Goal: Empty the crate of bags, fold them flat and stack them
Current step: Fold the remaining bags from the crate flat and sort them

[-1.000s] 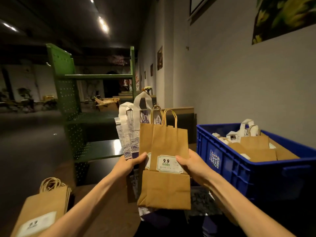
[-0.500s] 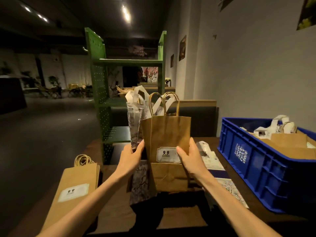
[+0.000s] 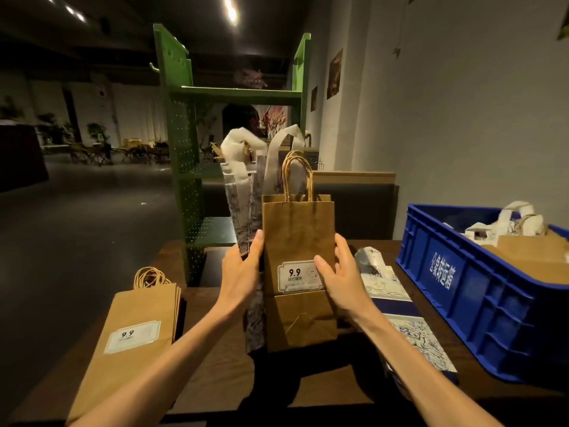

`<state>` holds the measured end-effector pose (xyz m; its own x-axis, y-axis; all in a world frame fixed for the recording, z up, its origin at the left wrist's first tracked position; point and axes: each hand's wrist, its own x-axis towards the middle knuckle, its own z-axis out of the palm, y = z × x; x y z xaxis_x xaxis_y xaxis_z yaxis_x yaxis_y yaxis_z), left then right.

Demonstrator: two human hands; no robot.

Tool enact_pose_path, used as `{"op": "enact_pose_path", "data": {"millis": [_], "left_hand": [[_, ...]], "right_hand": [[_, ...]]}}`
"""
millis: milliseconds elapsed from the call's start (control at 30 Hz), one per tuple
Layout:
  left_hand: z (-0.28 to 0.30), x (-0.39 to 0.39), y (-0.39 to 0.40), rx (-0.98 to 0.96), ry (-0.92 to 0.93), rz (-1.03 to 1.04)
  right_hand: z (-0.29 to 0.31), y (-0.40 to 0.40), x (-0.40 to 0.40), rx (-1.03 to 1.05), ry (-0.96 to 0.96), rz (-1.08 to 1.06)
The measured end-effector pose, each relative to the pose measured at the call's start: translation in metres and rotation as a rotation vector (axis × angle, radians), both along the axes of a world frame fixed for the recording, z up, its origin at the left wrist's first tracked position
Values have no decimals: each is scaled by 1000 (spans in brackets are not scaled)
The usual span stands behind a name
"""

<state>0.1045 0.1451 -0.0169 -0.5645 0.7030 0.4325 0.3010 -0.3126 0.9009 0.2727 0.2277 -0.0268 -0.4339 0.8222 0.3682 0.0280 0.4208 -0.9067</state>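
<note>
I hold a bundle of flattened bags upright over the wooden table (image 3: pixel 215 365). In front is a brown paper bag (image 3: pixel 298 235) with a "9.9" label, its bottom edge near the tabletop. Behind it are white-and-blue patterned bags (image 3: pixel 246 204) with white handles. My left hand (image 3: pixel 243 269) grips the bundle's left edge. My right hand (image 3: pixel 338 269) grips its right edge, thumb on the label. A stack of flat brown bags (image 3: pixel 132 328) lies at the left. Flat patterned bags (image 3: pixel 400 312) lie to the right. The blue crate (image 3: pixel 480 291) at the right holds more bags.
A green metal shelf unit (image 3: pixel 191 167) stands just beyond the table's far left corner. A dark bench with a wooden top (image 3: pixel 354 192) runs along the wall behind the table. The grey wall is close on the right; open dark floor lies to the left.
The bundle has come down and squared up, its bottom edge now near the tabletop. The brown bag is straighter between my hands. My view has turned left and closer.
</note>
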Motion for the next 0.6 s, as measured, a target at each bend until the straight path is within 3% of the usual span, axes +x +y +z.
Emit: {"op": "enact_pose_path", "data": {"millis": [200, 333, 600], "left_hand": [[-1, 12, -4, -58, 259, 258], [-21, 22, -5, -80, 409, 272], [-31, 11, -1, -78, 331, 152]], "right_hand": [[-13, -4, 4, -150, 71, -67], [-43, -19, 4, -248, 103, -70], [-44, -32, 6, -280, 64, -34]]}}
